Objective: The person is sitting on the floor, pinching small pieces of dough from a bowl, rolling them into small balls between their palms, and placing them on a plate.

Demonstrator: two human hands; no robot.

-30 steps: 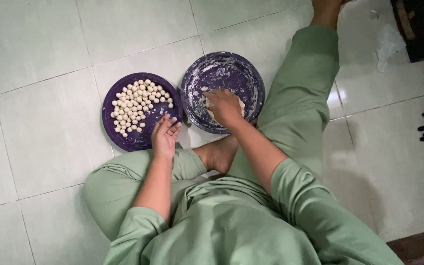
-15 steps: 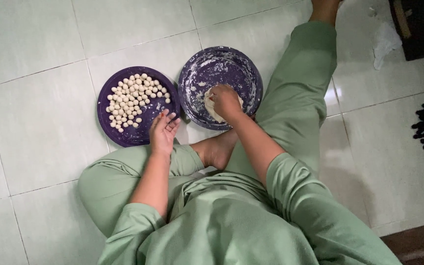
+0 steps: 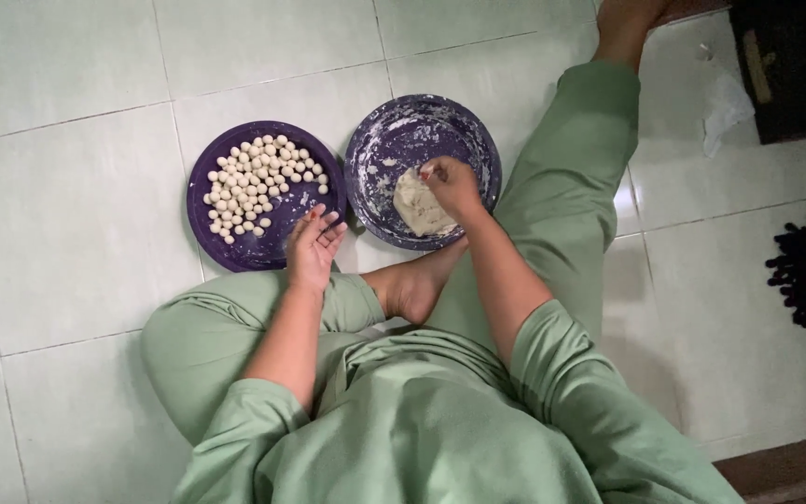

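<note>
Two round dark purple plates sit side by side on the smooth pale green tiled floor (image 3: pixel 67 205). The right hand (image 3: pixel 450 184) pinches the soft white dough lump (image 3: pixel 419 207) in the floury plate (image 3: pixel 394 131). The left hand (image 3: pixel 312 245), fingers open, rests by the plate (image 3: pixel 207 238) of small white dough balls (image 3: pixel 258 182).

We see two purple plates: the left plate (image 3: pixel 209 229) carries roughly fifty small dough balls (image 3: pixel 258 182), the right plate (image 3: pixel 473 140) one dough lump (image 3: pixel 414 207). We count two hands, left hand (image 3: pixel 312 247) and right hand (image 3: pixel 451 184).
</note>
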